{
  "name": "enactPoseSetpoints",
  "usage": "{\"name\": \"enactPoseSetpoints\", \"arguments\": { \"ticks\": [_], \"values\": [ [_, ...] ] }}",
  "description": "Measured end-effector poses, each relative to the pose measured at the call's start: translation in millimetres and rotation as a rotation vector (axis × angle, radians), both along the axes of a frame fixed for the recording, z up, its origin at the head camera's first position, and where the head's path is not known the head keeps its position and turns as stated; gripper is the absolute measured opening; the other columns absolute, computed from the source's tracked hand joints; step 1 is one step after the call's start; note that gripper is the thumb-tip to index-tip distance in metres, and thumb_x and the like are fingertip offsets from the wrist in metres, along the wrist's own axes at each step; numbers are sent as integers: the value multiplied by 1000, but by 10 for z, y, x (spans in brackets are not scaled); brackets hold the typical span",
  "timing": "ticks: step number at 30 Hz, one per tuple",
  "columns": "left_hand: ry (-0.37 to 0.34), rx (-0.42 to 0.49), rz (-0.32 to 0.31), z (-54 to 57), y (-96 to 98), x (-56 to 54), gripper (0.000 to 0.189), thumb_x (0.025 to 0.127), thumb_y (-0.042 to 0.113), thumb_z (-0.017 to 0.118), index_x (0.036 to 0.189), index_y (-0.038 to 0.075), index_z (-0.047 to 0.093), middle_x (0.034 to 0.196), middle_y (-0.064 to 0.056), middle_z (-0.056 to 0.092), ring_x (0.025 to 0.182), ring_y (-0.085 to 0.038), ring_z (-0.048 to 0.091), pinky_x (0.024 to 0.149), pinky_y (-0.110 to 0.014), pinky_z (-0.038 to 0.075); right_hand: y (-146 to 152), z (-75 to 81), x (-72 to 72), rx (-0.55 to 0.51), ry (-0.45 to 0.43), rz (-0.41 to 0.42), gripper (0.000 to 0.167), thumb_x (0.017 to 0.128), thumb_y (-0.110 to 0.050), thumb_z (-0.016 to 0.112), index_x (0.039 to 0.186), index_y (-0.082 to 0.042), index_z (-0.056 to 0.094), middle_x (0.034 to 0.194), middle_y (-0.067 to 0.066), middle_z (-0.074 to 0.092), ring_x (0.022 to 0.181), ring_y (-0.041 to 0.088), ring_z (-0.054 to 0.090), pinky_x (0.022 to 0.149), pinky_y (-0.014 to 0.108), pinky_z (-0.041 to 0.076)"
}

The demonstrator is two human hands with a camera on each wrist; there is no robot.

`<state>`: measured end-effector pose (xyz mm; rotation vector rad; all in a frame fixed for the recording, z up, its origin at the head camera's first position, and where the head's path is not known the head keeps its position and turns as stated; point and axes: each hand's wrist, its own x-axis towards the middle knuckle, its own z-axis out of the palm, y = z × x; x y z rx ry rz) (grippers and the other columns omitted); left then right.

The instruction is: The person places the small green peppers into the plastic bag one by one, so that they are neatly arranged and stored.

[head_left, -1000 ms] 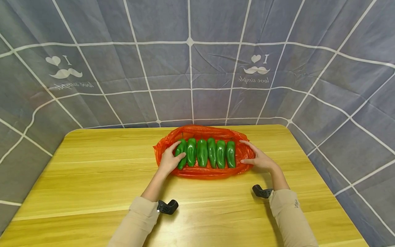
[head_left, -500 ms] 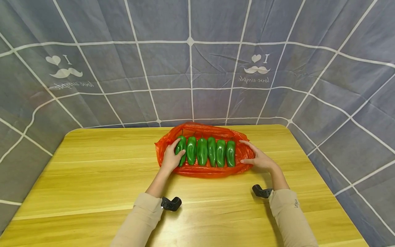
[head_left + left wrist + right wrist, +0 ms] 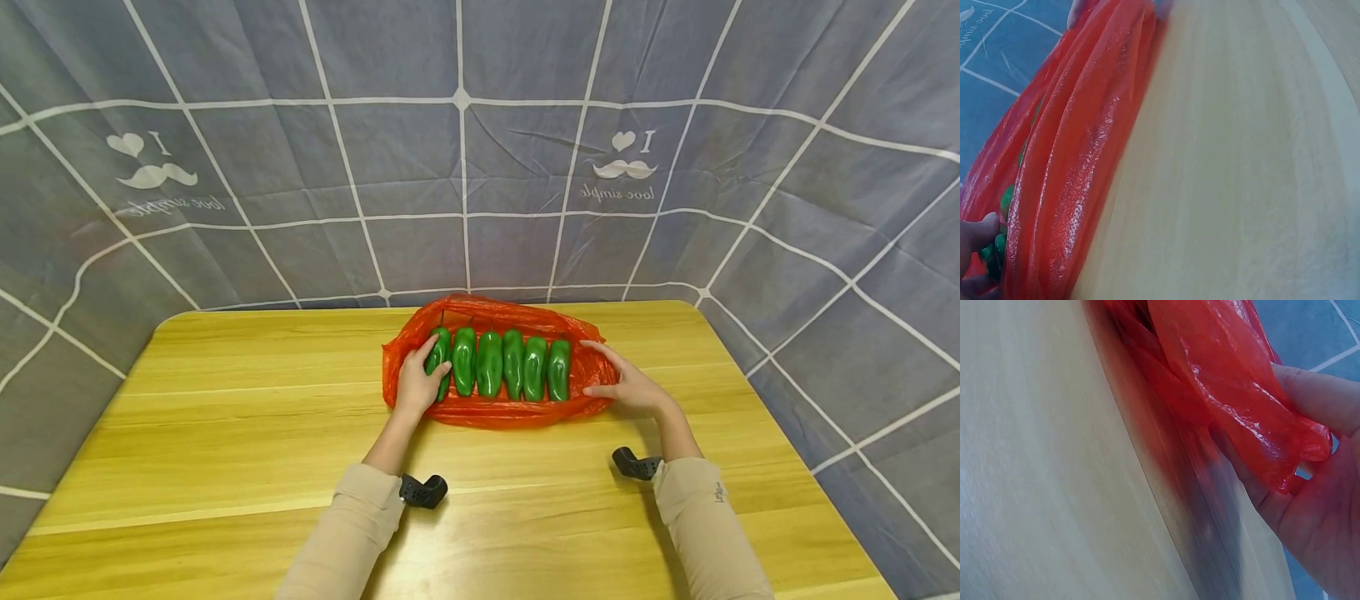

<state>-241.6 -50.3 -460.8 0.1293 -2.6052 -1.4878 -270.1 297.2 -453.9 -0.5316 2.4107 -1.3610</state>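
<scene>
A red plastic bag (image 3: 517, 413) lies on the table with its mouth facing up. Several long green peppers (image 3: 490, 364) sit side by side inside it. My left hand (image 3: 416, 383) holds the leftmost green pepper (image 3: 438, 354), thumb on its near side and fingers farther back. In the left wrist view the thumb (image 3: 980, 231) shows beside the bag's folded wall. My right hand (image 3: 632, 383) grips the bag's right end, with plastic between thumb and fingers in the right wrist view. The left hand's outer fingers are hidden.
The light wooden table (image 3: 247, 433) extends on both sides and in front of the bag. A grey curtain (image 3: 420, 167) with white lines hangs behind and beside it. Black wrist mounts (image 3: 424, 492) stick out from both beige sleeves.
My left hand has moved slightly right and away from me. The bag's left end and the peppers have shifted a little with it. The right hand has stayed nearly still.
</scene>
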Motion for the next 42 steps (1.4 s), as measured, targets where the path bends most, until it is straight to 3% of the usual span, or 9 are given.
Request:
{"name": "enactPoseSetpoints", "arguments": {
  "ticks": [7,11,15,29,42],
  "values": [
    [-59,-19,-78,22,-43,-16,54,88,8,58,139,7,39,122,-32,45,113,-44,45,97,-51,35,-4,8,-7,19,1,-8,79,78,-18,73,143,-21,28,148,18,18,130,43,25,103,59,20],
    [-123,3,-138,53,-84,-15,64,82,2,55,142,9,33,128,-32,40,109,-42,46,94,-50,37,-6,14,-2,27,-1,-9,80,78,-20,73,143,-21,27,148,19,18,129,44,26,102,60,21],
    [-147,29,-157,68,-113,-12,71,77,-1,55,143,10,32,128,-31,40,104,-39,47,90,-48,38,-5,12,3,26,-8,-13,79,78,-20,73,143,-22,27,148,19,17,129,44,26,102,59,21],
    [3,38,-129,-4,-135,12,65,77,1,70,136,3,42,131,-27,44,123,-40,39,102,-47,31,-22,10,6,-24,-35,0,79,78,-16,72,144,-20,27,147,18,19,127,42,31,103,56,24],
    [23,65,-116,-70,-143,9,61,80,6,68,136,4,43,127,-30,41,117,-43,41,100,-50,32,-31,5,6,-28,-19,-7,79,78,-14,72,143,-19,28,147,18,19,128,42,29,103,57,22]
  ]
}}
